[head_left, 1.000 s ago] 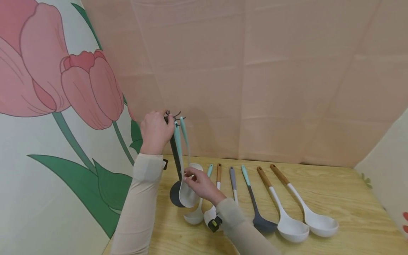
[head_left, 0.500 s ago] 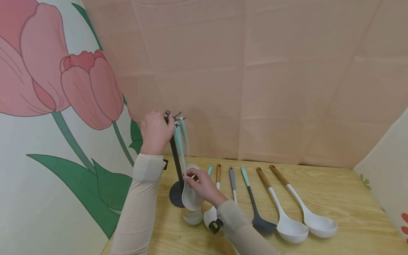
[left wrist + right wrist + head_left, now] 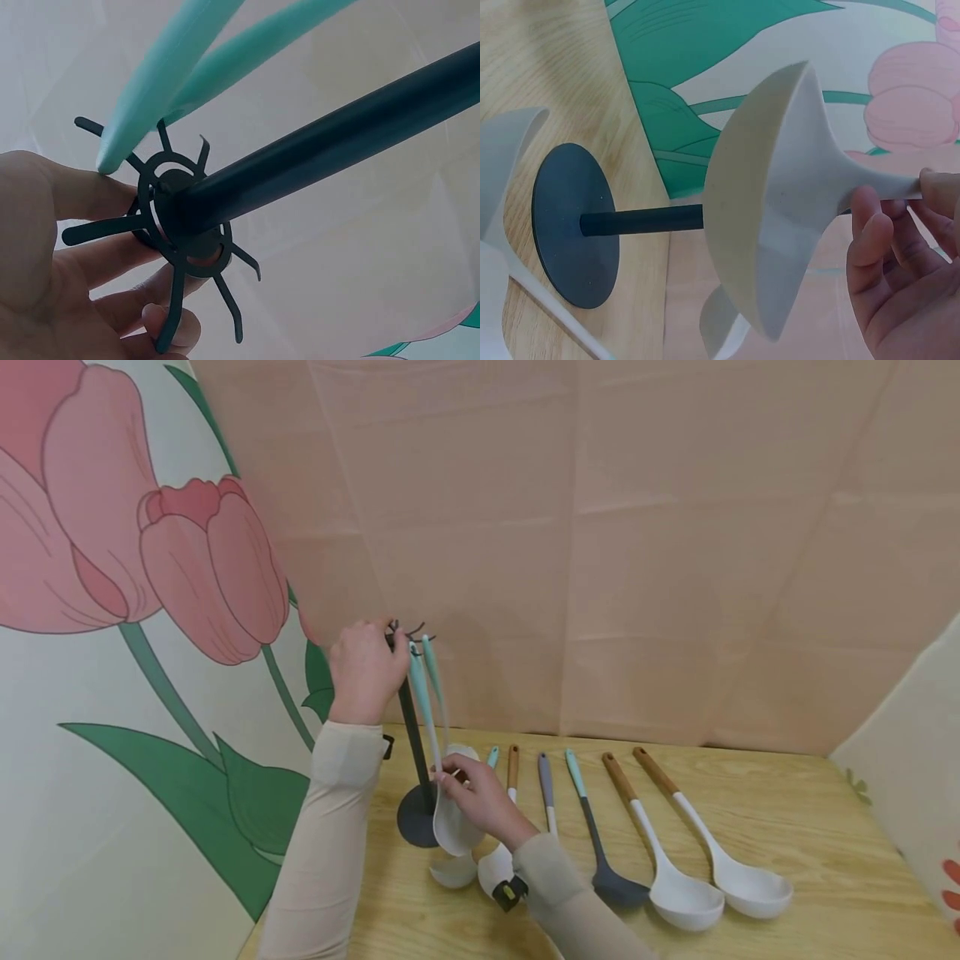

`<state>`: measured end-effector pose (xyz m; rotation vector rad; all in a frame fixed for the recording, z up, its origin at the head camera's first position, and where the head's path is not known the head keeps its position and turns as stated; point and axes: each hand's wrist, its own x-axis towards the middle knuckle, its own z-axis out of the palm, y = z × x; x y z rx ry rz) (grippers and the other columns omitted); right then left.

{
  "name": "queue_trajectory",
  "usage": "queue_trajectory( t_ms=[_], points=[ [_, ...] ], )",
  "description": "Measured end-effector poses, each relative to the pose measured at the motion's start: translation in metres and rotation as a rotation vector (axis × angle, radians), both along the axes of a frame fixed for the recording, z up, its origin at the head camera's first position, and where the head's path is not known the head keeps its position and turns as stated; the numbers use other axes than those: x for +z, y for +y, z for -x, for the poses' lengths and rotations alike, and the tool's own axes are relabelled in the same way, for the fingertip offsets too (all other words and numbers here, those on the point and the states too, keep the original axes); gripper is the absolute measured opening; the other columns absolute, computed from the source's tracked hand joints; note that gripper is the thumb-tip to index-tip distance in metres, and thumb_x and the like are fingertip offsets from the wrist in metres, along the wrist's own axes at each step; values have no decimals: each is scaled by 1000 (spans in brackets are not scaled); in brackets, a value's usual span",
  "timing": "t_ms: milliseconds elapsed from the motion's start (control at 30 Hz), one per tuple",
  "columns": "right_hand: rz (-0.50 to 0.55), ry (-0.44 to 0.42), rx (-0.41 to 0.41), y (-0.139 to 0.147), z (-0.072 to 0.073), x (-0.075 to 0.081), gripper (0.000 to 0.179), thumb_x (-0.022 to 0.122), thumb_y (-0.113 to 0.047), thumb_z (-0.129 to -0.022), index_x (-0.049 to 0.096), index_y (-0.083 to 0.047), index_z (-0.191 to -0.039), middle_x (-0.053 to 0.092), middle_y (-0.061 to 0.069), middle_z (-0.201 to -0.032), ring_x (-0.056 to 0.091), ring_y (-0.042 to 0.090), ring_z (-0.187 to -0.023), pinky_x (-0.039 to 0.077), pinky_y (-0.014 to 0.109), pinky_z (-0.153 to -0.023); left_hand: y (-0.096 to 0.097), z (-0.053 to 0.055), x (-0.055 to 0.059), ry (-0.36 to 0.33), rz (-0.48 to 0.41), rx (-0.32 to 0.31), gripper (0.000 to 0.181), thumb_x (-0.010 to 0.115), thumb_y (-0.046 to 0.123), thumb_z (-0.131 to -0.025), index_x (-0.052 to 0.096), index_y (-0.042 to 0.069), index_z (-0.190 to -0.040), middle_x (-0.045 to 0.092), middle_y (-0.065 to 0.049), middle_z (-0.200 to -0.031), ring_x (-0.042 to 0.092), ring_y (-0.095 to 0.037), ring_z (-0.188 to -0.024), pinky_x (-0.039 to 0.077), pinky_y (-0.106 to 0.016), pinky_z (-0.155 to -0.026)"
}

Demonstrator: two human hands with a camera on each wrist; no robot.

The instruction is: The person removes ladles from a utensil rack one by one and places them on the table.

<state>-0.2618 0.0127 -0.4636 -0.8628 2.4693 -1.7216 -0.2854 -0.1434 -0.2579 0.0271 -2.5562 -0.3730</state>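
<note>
My left hand (image 3: 366,672) grips the top of a black utensil stand (image 3: 412,735), with its fingers around the hub of the hook ring (image 3: 204,266). Two ladles with mint handles hang beside the pole, their handle ends up at the hooks. My right hand (image 3: 483,800) pinches the white neck of the nearer ladle (image 3: 456,833), just above its bowl. That bowl (image 3: 791,202) is in front of the pole in the right wrist view. The other hanging ladle (image 3: 433,670) is behind it, its bowl partly hidden. Several curved hooks on the ring carry nothing.
The stand's round black base (image 3: 415,828) rests on the wooden table (image 3: 825,827). To its right lies a row of ladles, including a dark one with a mint handle (image 3: 600,843) and white ones with wooden handles (image 3: 686,893). A tulip-painted wall (image 3: 172,710) rises on the left.
The held ladle's bowl has shifted slightly right with my right hand, uncovering more of the black base. My left hand stays on the stand's top.
</note>
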Motion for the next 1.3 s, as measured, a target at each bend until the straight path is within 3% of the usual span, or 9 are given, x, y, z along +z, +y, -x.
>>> queue_trajectory(
  t_ms=[600, 1300],
  points=[
    [16, 0, -5, 9, -7, 0, 20, 56, -29, -103, 68, -16, -113, 66, -2, -99, 64, 12, -85, 53, 30, -73, 0, -1, 0, 17, 1, 1, 42, 45, 33, -104, 68, 6, -128, 69, -19, -113, 64, -41, -98, 54, -53, -79],
    [26, 64, -38, 22, -19, 8, 16, 59, -28, -102, 69, -19, -110, 66, -3, -97, 61, 15, -86, 51, 31, -71, 0, 1, -1, 18, 9, 5, 42, 47, 32, -103, 68, 5, -127, 69, -19, -114, 64, -42, -98, 54, -53, -79]
  ],
)
